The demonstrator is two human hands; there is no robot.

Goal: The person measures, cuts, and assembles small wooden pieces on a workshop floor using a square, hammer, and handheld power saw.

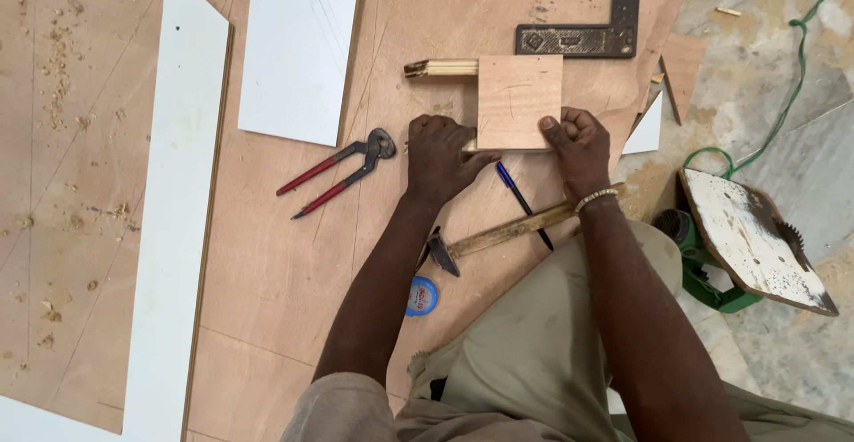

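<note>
Both hands pinch the near edge of a square, pale-brown plywood piece [519,101] lying on the plywood floor sheet [276,273]: left hand [438,157] at its seven o'clock corner, right hand [579,147] at five o'clock. Red-handled pincers [342,169] lie at nine o'clock; a wooden-handled hammer [498,235] and blue pen [521,200] at six. No containers are in view.
</note>
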